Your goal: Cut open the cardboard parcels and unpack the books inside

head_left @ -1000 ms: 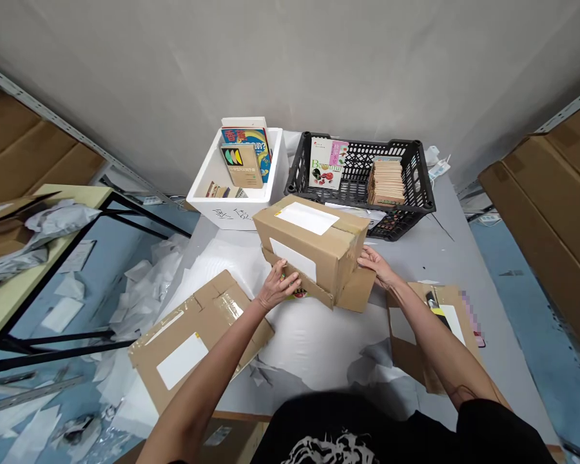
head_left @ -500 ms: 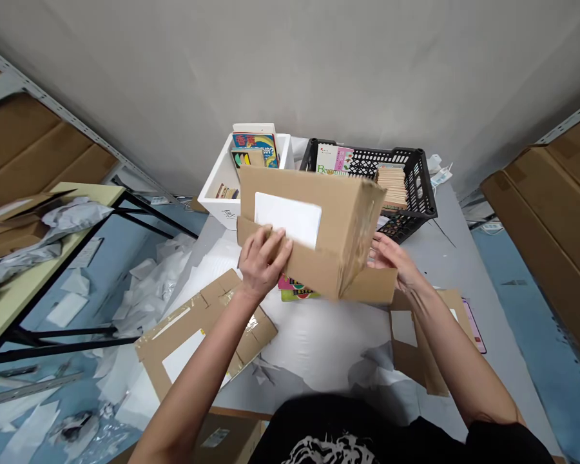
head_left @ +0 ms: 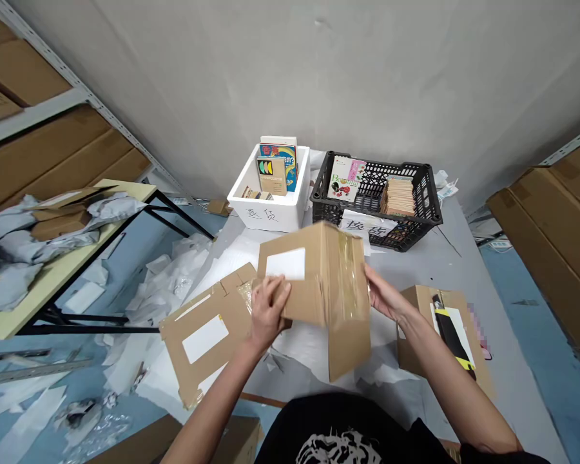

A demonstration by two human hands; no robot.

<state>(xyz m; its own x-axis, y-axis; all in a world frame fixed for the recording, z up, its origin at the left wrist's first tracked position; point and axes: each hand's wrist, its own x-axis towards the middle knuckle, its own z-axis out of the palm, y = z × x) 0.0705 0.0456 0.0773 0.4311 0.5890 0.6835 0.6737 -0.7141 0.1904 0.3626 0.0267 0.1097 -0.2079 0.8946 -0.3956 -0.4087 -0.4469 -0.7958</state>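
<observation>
I hold a brown cardboard box [head_left: 319, 277] with a white label and clear tape in the air in front of me, above the grey table [head_left: 430, 264]. My left hand [head_left: 267, 309] grips its left end, with the thumb over the front by the label. My right hand [head_left: 384, 295] holds its right side, fingers partly hidden behind the cardboard. A loose flap hangs down from the box's underside.
A flattened box [head_left: 207, 328] lies at the left. Another carton [head_left: 439, 328] with a black and yellow tool sits at the right. Behind stand a white foam bin [head_left: 270, 212] with books and a black crate [head_left: 381, 200] with books. Paper scraps litter the floor at left.
I lifted the box off the table and turned it toward me. It is now nearer and lower in view. The colourful item that lay under it no longer shows.
</observation>
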